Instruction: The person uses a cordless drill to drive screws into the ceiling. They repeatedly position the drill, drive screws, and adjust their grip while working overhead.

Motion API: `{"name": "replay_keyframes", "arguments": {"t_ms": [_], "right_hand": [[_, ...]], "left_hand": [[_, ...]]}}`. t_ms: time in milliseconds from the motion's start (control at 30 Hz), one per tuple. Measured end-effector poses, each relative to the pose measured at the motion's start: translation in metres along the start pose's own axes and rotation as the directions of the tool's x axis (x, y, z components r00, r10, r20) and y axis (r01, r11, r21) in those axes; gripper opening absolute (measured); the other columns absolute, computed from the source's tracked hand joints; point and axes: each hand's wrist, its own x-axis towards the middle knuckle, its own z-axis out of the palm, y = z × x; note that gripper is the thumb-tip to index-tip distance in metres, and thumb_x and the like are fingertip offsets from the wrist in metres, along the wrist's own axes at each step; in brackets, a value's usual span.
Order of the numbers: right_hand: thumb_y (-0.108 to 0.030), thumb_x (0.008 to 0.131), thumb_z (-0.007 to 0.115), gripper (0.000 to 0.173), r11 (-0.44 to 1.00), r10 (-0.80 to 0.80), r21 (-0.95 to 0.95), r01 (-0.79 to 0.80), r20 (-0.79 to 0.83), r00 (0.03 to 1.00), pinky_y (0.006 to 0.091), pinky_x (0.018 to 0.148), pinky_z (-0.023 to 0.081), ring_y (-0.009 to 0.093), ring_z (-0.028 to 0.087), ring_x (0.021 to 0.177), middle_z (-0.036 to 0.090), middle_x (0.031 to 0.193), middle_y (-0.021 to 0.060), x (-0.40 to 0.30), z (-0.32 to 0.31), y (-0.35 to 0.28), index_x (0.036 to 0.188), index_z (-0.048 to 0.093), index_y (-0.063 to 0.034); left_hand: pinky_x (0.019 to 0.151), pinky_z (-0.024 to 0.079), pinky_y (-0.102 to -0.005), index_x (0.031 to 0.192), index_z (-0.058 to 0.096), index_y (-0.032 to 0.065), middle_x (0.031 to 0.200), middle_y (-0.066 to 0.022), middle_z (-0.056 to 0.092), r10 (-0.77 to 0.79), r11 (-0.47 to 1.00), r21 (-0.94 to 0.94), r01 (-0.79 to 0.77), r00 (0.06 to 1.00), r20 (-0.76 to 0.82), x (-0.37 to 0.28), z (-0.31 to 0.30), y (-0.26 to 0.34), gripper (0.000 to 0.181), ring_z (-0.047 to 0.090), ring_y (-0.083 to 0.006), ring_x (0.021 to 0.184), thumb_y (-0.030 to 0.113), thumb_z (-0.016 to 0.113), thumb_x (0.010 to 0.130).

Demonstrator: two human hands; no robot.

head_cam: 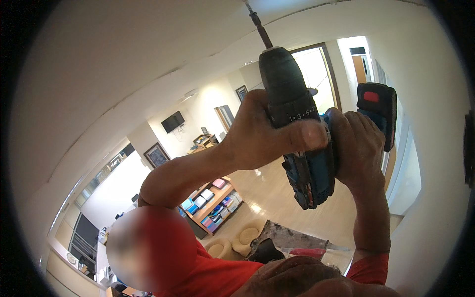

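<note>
A blue and black cordless drill [310,163] is held up in both my hands, its chuck pointing towards the ceiling [122,67]. My left hand [274,130] wraps around the numbered collar, with the thumb across its front. Behind the drill body, my right hand [358,144] grips the handle; the battery pack [389,118] shows beyond the knuckles. A long dark bit [261,31] runs up from the chuck to the top edge of the view. Whether its tip touches the ceiling cannot be told.
A pale wall [438,148] stands close on the right. Below are a shelf unit [217,202] with books and files, round cream seats [246,235] and a dark sheet [289,237] on the floor. A wall-mounted screen [173,121] and framed pictures are farther off.
</note>
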Motion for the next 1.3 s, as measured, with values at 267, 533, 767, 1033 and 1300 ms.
{"name": "replay_keyframes", "arguments": {"t_ms": [267,533,767,1033,1300], "right_hand": [[-0.021,0.066,0.079,0.048,1.000,-0.002,-0.028,0.003,0.039,0.999,0.0335,0.056,0.048,0.018,0.059,0.062,0.053,0.070,0.0045,0.006,-0.007,0.001,0.105,0.057,-0.0053],[-0.021,0.067,0.079,0.045,1.000,0.003,0.006,-0.003,0.004,1.000,0.0334,0.054,0.048,0.018,0.059,0.060,0.054,0.069,0.0042,0.009,-0.006,-0.006,0.103,0.057,-0.0052],[-0.020,0.068,0.079,0.044,1.000,0.022,0.018,-0.023,0.018,1.000,0.0331,0.055,0.049,0.018,0.060,0.061,0.056,0.070,0.0043,0.009,-0.005,-0.007,0.104,0.058,-0.0057],[-0.021,0.071,0.078,0.041,0.999,0.029,-0.033,-0.028,0.032,0.999,0.0330,0.054,0.048,0.017,0.060,0.059,0.056,0.068,0.0045,0.013,-0.004,-0.012,0.103,0.057,-0.0051],[-0.024,0.073,0.078,0.042,1.000,0.011,-0.012,-0.011,-0.011,1.000,0.0324,0.053,0.048,0.017,0.060,0.058,0.056,0.068,0.0042,0.015,-0.002,-0.013,0.103,0.057,-0.0042]], "left_hand": [[0.070,0.056,-0.0303,0.096,0.060,0.0012,0.085,-0.0085,0.067,0.136,0.962,-0.226,-0.157,0.985,-0.106,-0.004,0.024,0.005,0.064,0.066,-0.0171,0.076,0.050,0.086,0.063],[0.068,0.057,-0.0297,0.094,0.062,0.0008,0.084,-0.0096,0.068,0.112,0.972,-0.198,-0.127,0.990,-0.084,-0.012,0.025,0.006,0.052,0.067,-0.0161,0.076,0.041,0.084,0.070],[0.066,0.057,-0.0302,0.090,0.063,0.0004,0.083,-0.0102,0.068,0.120,0.985,-0.110,-0.129,0.989,-0.084,-0.009,0.019,0.007,0.042,0.067,-0.0162,0.073,0.035,0.079,0.074],[0.066,0.056,-0.0297,0.092,0.064,0.0009,0.081,-0.0098,0.069,0.106,0.990,-0.087,-0.111,0.993,-0.056,-0.009,0.012,0.006,0.038,0.067,-0.0160,0.072,0.031,0.079,0.073],[0.066,0.057,-0.0308,0.091,0.066,0.0003,0.080,-0.0107,0.069,0.115,0.988,-0.100,-0.120,0.992,-0.058,-0.008,0.010,0.008,0.039,0.068,-0.0169,0.072,0.033,0.078,0.073]]}}
